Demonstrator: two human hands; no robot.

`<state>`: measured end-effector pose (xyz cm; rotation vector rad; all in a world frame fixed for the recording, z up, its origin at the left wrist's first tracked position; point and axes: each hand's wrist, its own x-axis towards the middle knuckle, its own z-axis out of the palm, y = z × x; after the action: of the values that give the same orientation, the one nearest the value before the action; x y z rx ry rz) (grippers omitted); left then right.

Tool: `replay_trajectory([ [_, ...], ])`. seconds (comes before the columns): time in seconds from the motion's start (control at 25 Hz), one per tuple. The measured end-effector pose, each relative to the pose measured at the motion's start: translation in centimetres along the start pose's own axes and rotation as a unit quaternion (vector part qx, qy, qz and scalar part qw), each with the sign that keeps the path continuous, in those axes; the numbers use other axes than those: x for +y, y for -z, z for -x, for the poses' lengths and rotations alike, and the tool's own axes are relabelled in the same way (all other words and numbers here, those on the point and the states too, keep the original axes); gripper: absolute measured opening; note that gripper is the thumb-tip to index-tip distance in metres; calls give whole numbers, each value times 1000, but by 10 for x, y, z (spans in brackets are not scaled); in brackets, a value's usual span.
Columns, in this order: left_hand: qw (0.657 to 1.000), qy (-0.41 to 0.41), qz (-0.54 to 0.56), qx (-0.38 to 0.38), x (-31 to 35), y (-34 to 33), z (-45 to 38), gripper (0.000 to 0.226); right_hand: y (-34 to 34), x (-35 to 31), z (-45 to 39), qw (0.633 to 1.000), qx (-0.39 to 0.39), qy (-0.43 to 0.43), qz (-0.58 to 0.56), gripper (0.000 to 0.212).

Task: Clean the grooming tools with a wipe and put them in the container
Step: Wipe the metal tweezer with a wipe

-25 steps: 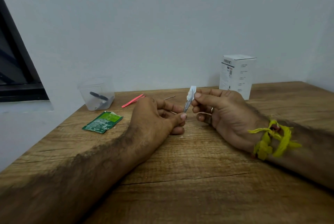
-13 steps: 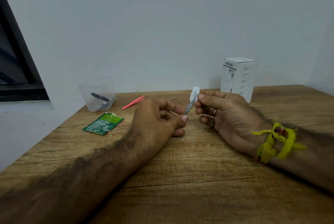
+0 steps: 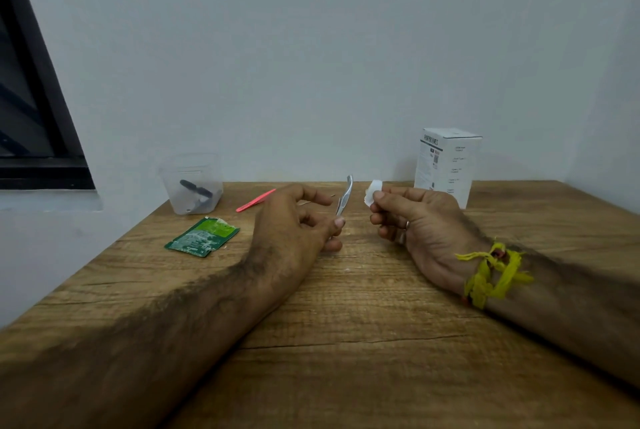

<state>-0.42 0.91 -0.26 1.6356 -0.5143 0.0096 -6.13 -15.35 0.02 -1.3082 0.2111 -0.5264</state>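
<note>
Holding metal tool [image 3: 344, 195] apart from wipe [image 3: 372, 191]

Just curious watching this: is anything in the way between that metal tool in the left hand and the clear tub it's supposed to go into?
Nothing visible blocks it. The pink tool lies on the table between the metal tool and the container, low enough to pass over.

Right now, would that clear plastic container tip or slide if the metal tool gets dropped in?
The clear plastic container looks thin-walled and probably light, holding only a small dark tool, so it may slide when nudged. It stands squat on the wooden table, so tipping seems unlikely.
</note>
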Motion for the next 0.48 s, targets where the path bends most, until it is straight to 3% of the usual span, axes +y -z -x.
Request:
replay_trajectory([
  [0.28,996,60,57,-34,-1,1,-4,31,-10,1,-3,995,15,28,96,10],
  [0.48,991,82,96,-51,0,3,-2,20,-22,8,-19,980,86,78,162,10],
])
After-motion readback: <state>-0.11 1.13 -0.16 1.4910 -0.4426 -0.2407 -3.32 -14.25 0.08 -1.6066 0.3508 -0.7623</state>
